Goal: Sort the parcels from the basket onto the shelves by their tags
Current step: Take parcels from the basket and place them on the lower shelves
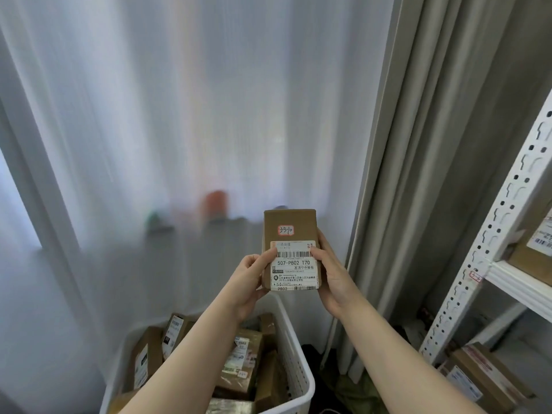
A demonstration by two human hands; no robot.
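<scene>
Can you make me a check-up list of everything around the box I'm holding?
Surface: white shelf board at right, small handwritten tag on its edge.
Job's things: brown parcel held upright, red-edged tag reads about 33-10; white basket below, more parcels inside; boxes on the shelves.
Clutter: dark and greenish stuff on the floor, unclear.
Hands: left hand and right hand grip the parcel's sides, thumbs on its label.
Cables: nothing seen.
Surroundings: sheer white curtain, grey drape.
</scene>
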